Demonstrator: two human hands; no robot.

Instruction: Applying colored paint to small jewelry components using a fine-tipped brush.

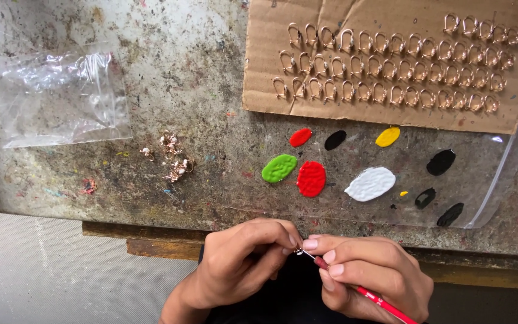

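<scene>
My left hand (241, 261) fingers pinch a small metal hook (298, 251); my right hand (370, 273) fingers grip a red brush (372, 296), tip touching it, below the red paint blob (311, 179).

Both hands meet fingertip to fingertip; left (241, 258) pinched shut, right (367, 273) curled tight.

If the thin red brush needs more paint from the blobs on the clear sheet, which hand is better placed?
Probably the right hand: it already holds the thin red-handled brush and sits below the white paint blob. The left hand pinches the small metal earring piece.
</scene>
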